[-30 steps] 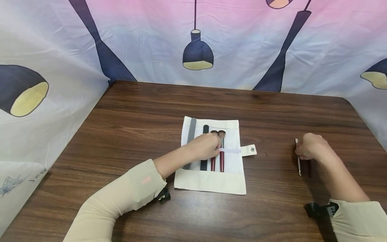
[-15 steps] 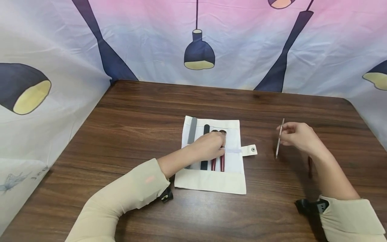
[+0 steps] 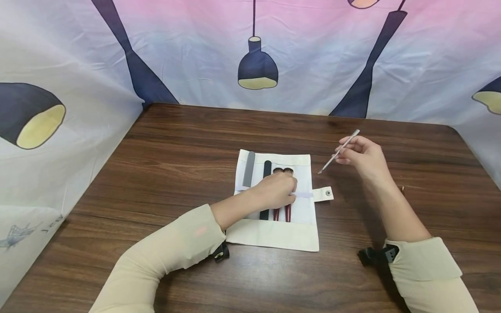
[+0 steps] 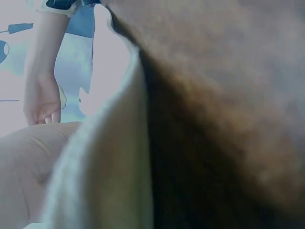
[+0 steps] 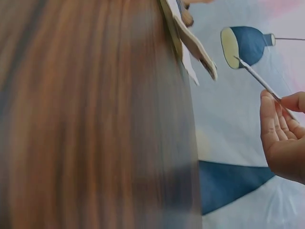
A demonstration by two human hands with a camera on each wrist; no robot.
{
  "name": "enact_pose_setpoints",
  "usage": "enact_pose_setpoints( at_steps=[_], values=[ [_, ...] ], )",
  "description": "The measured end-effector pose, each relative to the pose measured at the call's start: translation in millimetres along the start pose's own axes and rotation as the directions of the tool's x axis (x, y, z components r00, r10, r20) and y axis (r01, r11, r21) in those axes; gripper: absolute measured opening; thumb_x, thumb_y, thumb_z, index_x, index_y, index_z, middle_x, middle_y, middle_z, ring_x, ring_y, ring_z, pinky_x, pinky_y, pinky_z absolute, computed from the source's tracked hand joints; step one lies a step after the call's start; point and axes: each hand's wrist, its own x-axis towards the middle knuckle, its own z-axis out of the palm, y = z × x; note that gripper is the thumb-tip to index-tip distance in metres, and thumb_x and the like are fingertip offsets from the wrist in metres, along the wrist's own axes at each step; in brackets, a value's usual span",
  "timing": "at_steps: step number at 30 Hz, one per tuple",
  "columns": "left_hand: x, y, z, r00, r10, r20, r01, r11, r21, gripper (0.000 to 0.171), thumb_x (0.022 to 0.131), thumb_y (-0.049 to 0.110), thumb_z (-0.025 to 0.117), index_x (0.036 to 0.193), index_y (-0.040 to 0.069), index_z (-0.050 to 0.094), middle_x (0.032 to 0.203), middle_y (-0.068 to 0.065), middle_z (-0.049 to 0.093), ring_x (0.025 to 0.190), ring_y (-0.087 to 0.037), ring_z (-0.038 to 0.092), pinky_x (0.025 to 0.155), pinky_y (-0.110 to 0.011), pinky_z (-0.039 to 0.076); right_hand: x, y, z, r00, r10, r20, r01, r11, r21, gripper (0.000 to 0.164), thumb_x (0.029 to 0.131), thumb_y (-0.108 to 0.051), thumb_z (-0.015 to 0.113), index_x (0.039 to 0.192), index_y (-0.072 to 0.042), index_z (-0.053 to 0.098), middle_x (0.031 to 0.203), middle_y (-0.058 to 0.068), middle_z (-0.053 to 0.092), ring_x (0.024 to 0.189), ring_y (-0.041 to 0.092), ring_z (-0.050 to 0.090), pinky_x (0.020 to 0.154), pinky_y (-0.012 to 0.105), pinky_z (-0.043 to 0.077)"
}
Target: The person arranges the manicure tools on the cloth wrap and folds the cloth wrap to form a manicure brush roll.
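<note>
In the head view a cream cloth roll-up pouch (image 3: 274, 234) lies unfolded on the table. My left hand (image 3: 275, 191) reaches over its middle, with finger and thumb pinching the white elastic band (image 3: 304, 195). Beneath that hand, two makeup brushes (image 3: 288, 213) with red handles sit side by side. A black nail file (image 3: 267, 167) and a grey nail file (image 3: 248, 167) lie to their left. My right hand (image 3: 365, 158) pinches a slim metal cuticle pusher (image 3: 339, 152), tilted with its lower end near the pouch's right edge. In the right wrist view the cuticle pusher (image 5: 259, 78) shows between thumb and fingers.
The pouch's snap tab (image 3: 322, 194) sticks out to the right. A small tip of another item (image 3: 402, 189) shows beside the right forearm, which hides part of the table (image 3: 188, 139). A printed cloth (image 3: 305, 56) hangs behind the table.
My right hand has lifted the cuticle pusher off the table and carried it left toward the pouch, tilting it. My left hand has shifted slightly right along the elastic band.
</note>
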Motion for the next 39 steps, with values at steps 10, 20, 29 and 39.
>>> enact_pose_setpoints(
  at_steps=[10,20,29,39],
  values=[
    [4.6,5.2,-0.6,0.999,-0.038,0.012,0.037,0.999,0.038,0.008,0.081,0.013,0.065,0.074,0.009,0.062,0.075,0.000,0.055,0.064,-0.013,0.050,0.050,-0.024,0.041,15.1,16.3,27.5,0.991,0.114,0.070,-0.096,0.970,-0.222,0.021,0.087,0.008,0.048,0.107,0.011,0.049,0.079,0.007,0.063,0.069,0.011,0.062,0.067,0.025,0.052],
    [4.9,6.8,-0.1,0.999,-0.048,0.018,0.047,0.996,0.073,0.008,0.082,0.013,0.063,0.076,0.008,0.062,0.074,-0.001,0.053,0.065,-0.014,0.050,0.053,-0.028,0.045,20.7,30.7,46.8,0.959,0.244,0.147,-0.165,0.896,-0.413,0.035,0.085,0.007,0.050,0.118,0.015,0.044,0.079,0.010,0.062,0.065,0.011,0.061,0.066,0.028,0.053],
    [5.8,6.9,0.1,0.998,-0.061,0.026,0.060,0.997,0.058,0.011,0.080,0.012,0.065,0.071,0.009,0.058,0.071,0.000,0.050,0.062,-0.014,0.046,0.049,-0.026,0.040,21.0,33.6,51.5,0.920,0.363,0.146,-0.257,0.842,-0.474,0.041,0.084,0.006,0.054,0.122,0.013,0.039,0.077,0.011,0.061,0.061,0.012,0.061,0.062,0.029,0.053],
    [5.9,7.1,0.5,0.997,-0.078,0.029,0.076,0.995,0.068,0.020,0.081,0.015,0.065,0.065,0.011,0.053,0.075,-0.003,0.049,0.064,-0.015,0.047,0.050,-0.027,0.042,17.9,38.3,56.7,0.855,0.463,0.234,-0.285,0.796,-0.534,0.045,0.082,0.008,0.051,0.123,0.011,0.032,0.077,0.015,0.059,0.057,0.015,0.061,0.056,0.027,0.052]
  ],
)
